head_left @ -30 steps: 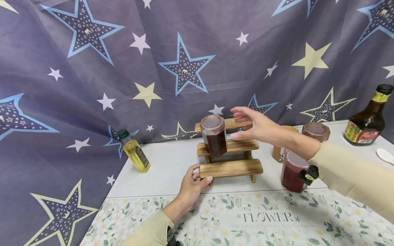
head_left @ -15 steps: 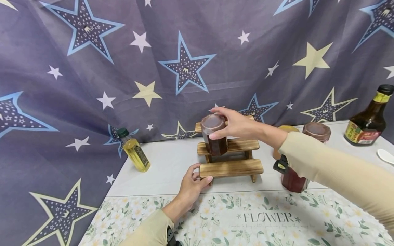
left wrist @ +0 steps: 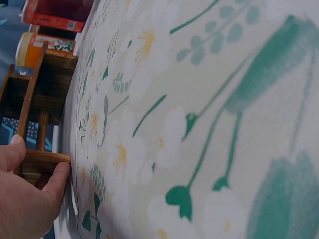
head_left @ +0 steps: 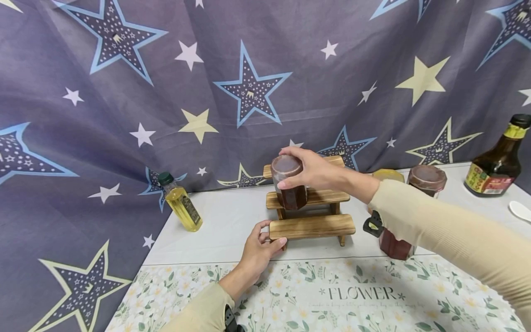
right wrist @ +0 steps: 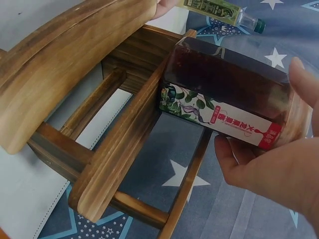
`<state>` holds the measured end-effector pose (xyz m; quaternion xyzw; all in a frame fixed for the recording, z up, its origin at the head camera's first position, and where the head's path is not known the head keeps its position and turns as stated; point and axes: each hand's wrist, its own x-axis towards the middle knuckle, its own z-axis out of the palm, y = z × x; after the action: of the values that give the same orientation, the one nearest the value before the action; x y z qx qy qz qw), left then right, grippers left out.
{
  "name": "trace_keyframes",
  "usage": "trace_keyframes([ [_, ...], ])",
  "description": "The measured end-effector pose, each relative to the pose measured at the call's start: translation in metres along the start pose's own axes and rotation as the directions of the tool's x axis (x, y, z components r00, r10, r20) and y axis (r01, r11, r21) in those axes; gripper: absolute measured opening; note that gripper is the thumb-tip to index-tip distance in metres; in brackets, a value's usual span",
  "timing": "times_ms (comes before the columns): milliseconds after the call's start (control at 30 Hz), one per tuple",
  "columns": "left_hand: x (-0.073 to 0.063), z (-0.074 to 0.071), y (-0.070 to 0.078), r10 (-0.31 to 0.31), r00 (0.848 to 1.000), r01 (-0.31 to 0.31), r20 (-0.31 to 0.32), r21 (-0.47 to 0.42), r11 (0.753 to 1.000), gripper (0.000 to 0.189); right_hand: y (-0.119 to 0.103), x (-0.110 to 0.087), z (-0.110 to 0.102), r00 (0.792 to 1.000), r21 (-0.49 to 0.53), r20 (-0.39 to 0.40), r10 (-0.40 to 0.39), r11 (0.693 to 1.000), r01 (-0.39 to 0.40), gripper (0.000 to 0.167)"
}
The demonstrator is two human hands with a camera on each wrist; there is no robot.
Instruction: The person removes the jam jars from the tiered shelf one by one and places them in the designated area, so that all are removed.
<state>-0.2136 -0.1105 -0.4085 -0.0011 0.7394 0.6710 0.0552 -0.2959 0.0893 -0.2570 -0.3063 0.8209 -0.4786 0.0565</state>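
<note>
A three-step wooden stand [head_left: 313, 227] is on the table, its left end held by my left hand [head_left: 255, 253]. In the left wrist view, the thumb and fingers of that hand [left wrist: 30, 199] pinch the end of the lowest step. On the middle step, toward the left, stands a dark red jam jar [head_left: 292, 199] with a frosted lid. My right hand [head_left: 319, 170] grips this jar from the right, high up near the lid. In the right wrist view the jar [right wrist: 224, 74] shows a printed fruit label and rests on a wooden step.
An oil bottle [head_left: 184, 210] with a green cap stands left of the stand. To the right, partly behind the right arm, are a red jar [head_left: 394, 244], a yellow-lidded jar [head_left: 389, 175] and a dark-lidded jar [head_left: 427, 177]. Farther right are a sauce bottle [head_left: 493, 166] and white spoon [head_left: 520, 211].
My right hand has moved left from beside the jar and taken hold of it near the lid. The jar and my left hand on the stand have stayed in place.
</note>
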Motion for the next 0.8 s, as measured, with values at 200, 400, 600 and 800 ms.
trace_keyframes([
  [200,0.000,0.000,0.000,0.000,1.000,0.000,-0.001,-0.002,1.000,0.069,-0.001,0.000,0.001,1.000,-0.025,-0.019,-0.013,1.000,0.013,0.075],
  [400,0.000,0.000,0.001,-0.003,1.000,0.003,-0.008,0.009,1.000,0.070,0.002,0.002,0.001,0.999,-0.032,-0.028,-0.040,0.999,0.039,0.074],
  [600,0.000,0.000,0.001,-0.005,1.000,0.005,0.001,0.008,1.000,0.070,0.001,-0.006,-0.001,0.995,-0.087,-0.038,-0.088,0.993,0.084,0.071],
  [800,0.001,0.000,0.001,-0.011,1.000,0.011,0.000,0.004,1.000,0.070,-0.005,-0.028,-0.006,0.993,-0.128,-0.035,-0.115,0.986,0.110,0.073],
])
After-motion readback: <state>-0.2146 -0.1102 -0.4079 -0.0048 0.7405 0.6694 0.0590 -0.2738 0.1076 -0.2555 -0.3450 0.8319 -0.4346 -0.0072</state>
